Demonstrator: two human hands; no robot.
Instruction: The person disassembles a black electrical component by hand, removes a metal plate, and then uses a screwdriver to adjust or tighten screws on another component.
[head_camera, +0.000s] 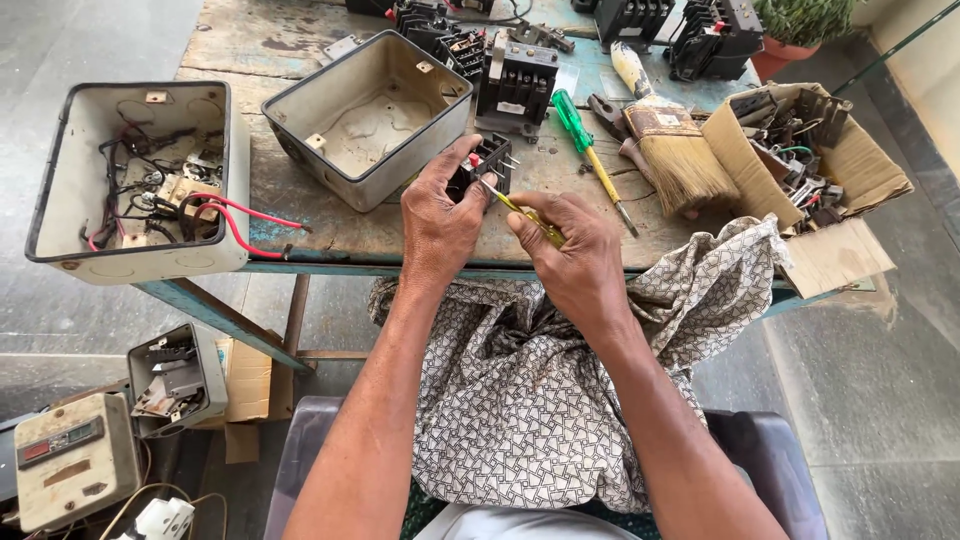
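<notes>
My left hand (438, 215) grips a small black electrical part (487, 163) with metal terminals, held just above the worn wooden table (300, 205). My right hand (570, 250) holds a thin yellow-handled screwdriver (520, 210) whose tip touches the black part. Both hands are close together at the table's front edge, over a patterned cloth (540, 400) that lies on my lap.
An empty grey metal box (370, 115) and a wired box (135, 180) stand to the left. A green screwdriver (590, 160), a brush (670, 140), pliers, black contactors (515, 85) and a cardboard box of parts (810, 150) lie right and behind. More boxes sit on the floor at left.
</notes>
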